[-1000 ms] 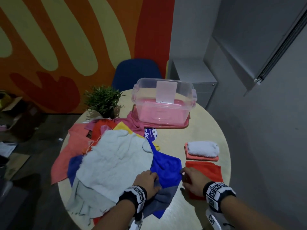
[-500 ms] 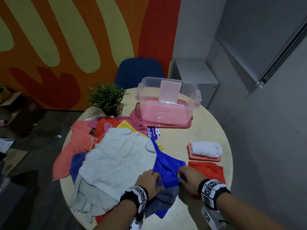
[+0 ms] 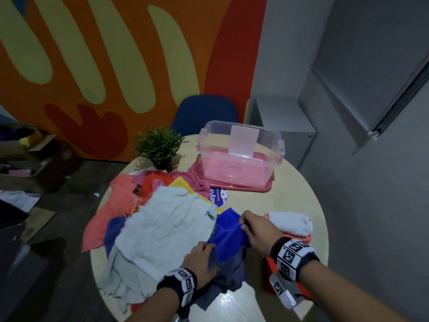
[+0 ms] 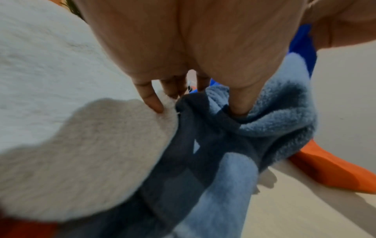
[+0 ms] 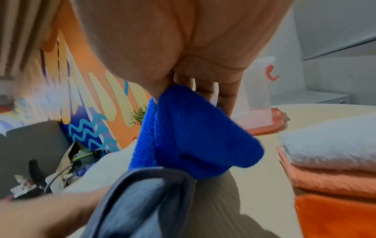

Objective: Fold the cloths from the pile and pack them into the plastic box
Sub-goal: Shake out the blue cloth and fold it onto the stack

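Blue fleecy microfibre cloth [image 3: 228, 235] is off the pile now, bunched up between both hands. The right hand [image 3: 258, 231] has its fingers curled round one gathered edge and sits higher than it did a moment ago, when it was flat down by the orange folded cloth [image 3: 270, 263] at the near edge. The left hand [image 3: 200, 257] grips the lower end, where the blue cloth meets a grey-blue fleece cloth [image 3: 228, 273], with a fingertip [image 4: 153, 103] resting on the big white terry towel [image 3: 167, 228] beside it.

So the person has moved from reaching to actually lifting a cloth out, which probably means the next fold is about to start.

Further out on the round pale wooden surface [image 3: 292, 191], a white rolled cloth on a salmon one [image 3: 290, 223] sits just right of the hands. The clear plastic box with pink base [image 3: 240, 156] is at the far side, well apart, and what's inside it is hard to tell.
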Demonstrator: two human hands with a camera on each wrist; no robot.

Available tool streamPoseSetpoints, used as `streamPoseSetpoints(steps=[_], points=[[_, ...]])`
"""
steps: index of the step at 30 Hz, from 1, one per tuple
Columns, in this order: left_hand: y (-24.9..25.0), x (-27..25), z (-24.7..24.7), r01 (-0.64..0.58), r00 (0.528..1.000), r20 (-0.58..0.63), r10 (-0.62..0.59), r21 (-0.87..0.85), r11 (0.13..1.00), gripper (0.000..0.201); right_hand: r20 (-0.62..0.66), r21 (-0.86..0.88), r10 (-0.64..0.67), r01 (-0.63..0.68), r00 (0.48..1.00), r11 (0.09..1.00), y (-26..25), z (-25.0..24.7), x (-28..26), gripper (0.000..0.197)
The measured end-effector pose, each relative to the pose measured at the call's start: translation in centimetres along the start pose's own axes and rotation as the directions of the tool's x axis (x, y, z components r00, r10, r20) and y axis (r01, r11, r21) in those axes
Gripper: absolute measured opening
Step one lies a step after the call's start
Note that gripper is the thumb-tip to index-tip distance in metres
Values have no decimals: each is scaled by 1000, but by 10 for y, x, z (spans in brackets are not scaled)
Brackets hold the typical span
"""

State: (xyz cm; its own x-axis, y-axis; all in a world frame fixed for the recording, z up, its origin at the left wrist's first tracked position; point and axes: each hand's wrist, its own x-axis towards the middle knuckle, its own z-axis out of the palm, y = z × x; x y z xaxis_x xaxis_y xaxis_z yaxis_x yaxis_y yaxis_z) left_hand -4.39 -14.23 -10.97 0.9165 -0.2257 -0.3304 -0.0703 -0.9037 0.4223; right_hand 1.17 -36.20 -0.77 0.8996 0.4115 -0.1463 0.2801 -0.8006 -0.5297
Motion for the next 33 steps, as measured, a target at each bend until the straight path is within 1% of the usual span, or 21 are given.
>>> streamPoseSetpoints(steps=[2, 5, 6, 8, 9, 11, 13, 15, 16, 18, 21, 23, 26, 28, 29, 31, 33], points=[[-3, -5, -3, 38, 999, 1, -38, 58, 998, 69, -65, 50, -14, 17, 998, 999, -3, -12, 3, 4], [0, -14, -6, 75, 995, 46, -83, 153, 985, 70, -154, 155, -33, 57, 988, 986, -6, -27, 3, 9], [3, -15, -7, 86, 994, 47, -95, 161, 983, 69, -176, 201, -40, 76, 983, 977, -7, -31, 4, 11], [12, -17, -11, 107, 994, 12, -110, 141, 984, 66, -185, 279, -53, 104, 981, 955, -7, -39, 6, 18], [18, -18, -15, 113, 994, -20, -111, 106, 988, 65, -182, 309, -61, 115, 981, 944, -7, -40, 7, 20], [33, -19, -26, 92, 990, -107, -94, -16, 996, 65, -172, 354, -67, 125, 983, 927, -4, -38, 9, 17], [50, -22, -40, 39, 978, -195, -75, -179, 983, 59, -159, 390, -69, 127, 985, 912, -2, -32, 11, 13], [67, -24, -53, -21, 968, -243, -53, -291, 956, 52, -141, 429, -68, 123, 988, 895, -1, -25, 11, 12], [74, -25, -58, -43, 969, -245, -39, -320, 946, 51, -136, 442, -71, 124, 988, 888, -2, -23, 11, 14], [85, -26, -63, -57, 974, -224, -18, -321, 945, 48, -138, 470, -74, 131, 988, 873, -4, -20, 10, 15], [92, -25, -67, -48, 969, -247, -29, -303, 952, 29, -122, 507, -71, 124, 990, 853, -5, -20, 11, 15], [90, -24, -69, -40, 959, -277, -58, -337, 941, 14, -114, 536, -66, 117, 991, 836, -4, -22, 13, 14], [82, -24, -74, 2, 951, -278, -136, -433, 901, 15, -112, 575, -64, 117, 992, 810, -2, -25, 15, 12], [78, -23, -82, -6, 939, -298, -172, -515, 857, 12, -88, 624, -88, 124, 992, 771, -2, -29, 16, 11], [76, -22, -88, -27, 934, -312, -174, -547, 837, 11, -66, 636, -101, 120, 993, 762, -3, -31, 16, 18], [73, -19, -101, -72, 932, -329, -155, -585, 808, 9, -8, 615, -106, 88, 994, 784, -7, -32, 17, 36], [70, -15, -115, -110, 938, -326, -120, -608, 786, 8, 30, 577, -116, 78, 993, 813, -14, -31, 20, 41]])
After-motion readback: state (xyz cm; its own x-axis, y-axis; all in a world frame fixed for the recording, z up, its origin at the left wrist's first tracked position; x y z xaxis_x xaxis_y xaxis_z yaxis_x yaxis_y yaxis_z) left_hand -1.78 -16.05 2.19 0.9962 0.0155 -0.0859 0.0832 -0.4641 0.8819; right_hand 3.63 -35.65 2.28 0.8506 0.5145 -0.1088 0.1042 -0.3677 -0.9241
